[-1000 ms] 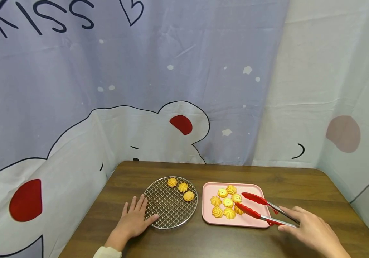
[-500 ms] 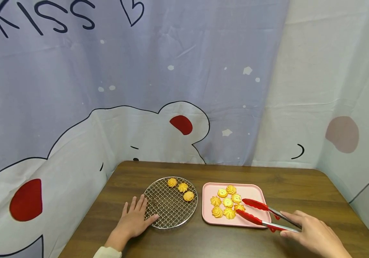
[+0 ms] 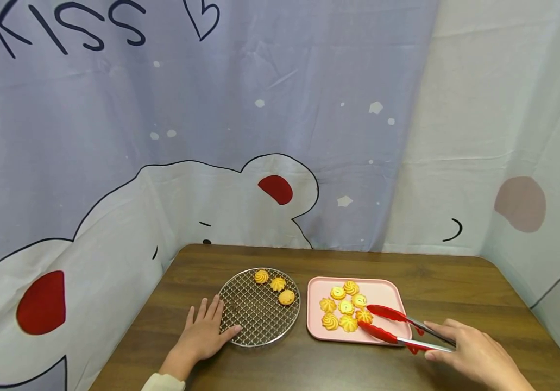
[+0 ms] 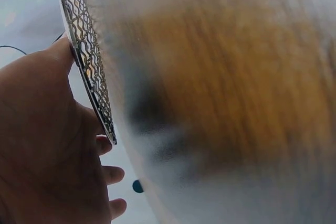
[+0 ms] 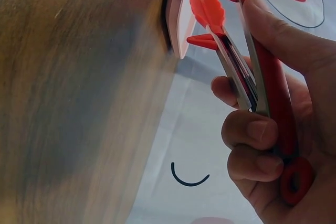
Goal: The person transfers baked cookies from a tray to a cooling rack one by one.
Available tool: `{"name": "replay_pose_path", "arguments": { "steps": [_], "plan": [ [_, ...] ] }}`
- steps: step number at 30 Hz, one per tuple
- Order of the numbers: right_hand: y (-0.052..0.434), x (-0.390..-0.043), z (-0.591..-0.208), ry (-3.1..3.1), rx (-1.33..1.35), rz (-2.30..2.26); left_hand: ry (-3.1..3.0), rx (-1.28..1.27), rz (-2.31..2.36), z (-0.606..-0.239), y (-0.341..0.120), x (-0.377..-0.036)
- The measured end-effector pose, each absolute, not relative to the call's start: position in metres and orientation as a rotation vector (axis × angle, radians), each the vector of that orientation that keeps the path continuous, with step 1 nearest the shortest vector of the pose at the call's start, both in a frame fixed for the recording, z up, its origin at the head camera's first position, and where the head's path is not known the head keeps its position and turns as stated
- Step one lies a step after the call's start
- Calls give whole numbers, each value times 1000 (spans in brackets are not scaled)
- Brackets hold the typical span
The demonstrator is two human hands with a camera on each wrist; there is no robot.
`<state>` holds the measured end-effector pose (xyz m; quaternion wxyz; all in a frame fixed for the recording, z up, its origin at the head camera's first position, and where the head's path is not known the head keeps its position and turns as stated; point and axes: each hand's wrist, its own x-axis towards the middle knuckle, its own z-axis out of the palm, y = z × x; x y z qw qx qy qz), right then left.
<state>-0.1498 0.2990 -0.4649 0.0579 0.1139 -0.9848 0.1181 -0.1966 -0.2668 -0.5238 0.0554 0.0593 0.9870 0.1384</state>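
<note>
My right hand (image 3: pixel 477 350) grips a pair of red-tipped tongs (image 3: pixel 382 312), its fingers curled round the handles in the right wrist view. The tong heads stand apart over the right part of the pink tray (image 3: pixel 397 290). Between their tips, or just beyond them, lies a golden piped cookie (image 3: pixel 364 316). Several more cookies (image 3: pixel 346 307) lie on that tray, some swirled, some with pale centres. My left hand (image 3: pixel 203 331), fingers spread and straight, rests at the left rim of a round wire rack (image 3: pixel 255 320). Three cookies (image 3: pixel 277 284) sit toward the rack's upper right.
The brown wooden table (image 3: pixel 309 369) carries both the rack and the tray, side by side with a narrow gap. A printed cloth (image 3: pixel 348 136) hangs behind the table and along its sides.
The tongs have drawn back slightly toward the right and down, so the cookie at the tray's right shows more fully. My left hand and the rack stay as they were.
</note>
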Motion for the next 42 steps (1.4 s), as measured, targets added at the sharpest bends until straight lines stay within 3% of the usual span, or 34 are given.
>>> {"name": "replay_pose_path", "arguments": {
  "steps": [42],
  "plan": [
    [299, -151, -463, -2914, 371, 366, 2993, 179, 433, -523, -265, -196]
  ]
}}
